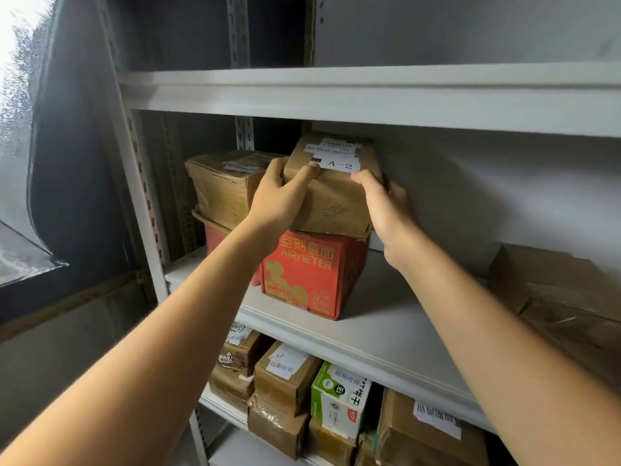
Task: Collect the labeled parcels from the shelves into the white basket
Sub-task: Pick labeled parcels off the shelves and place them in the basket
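A brown cardboard parcel (332,193) with a white label reading "A-2" sits on top of a red box (312,274) on the middle shelf (386,327). My left hand (282,196) grips the parcel's left front corner, thumb on its top edge. My right hand (386,210) grips the parcel's right side, fingers curled round it. The white basket is not in view.
Another brown parcel (221,186) sits to the left on a red box. Brown parcels (564,297) lie at the right of the same shelf. The lower shelf holds several labelled boxes, among them a green and white one (339,398). An upper shelf board (369,92) runs just above.
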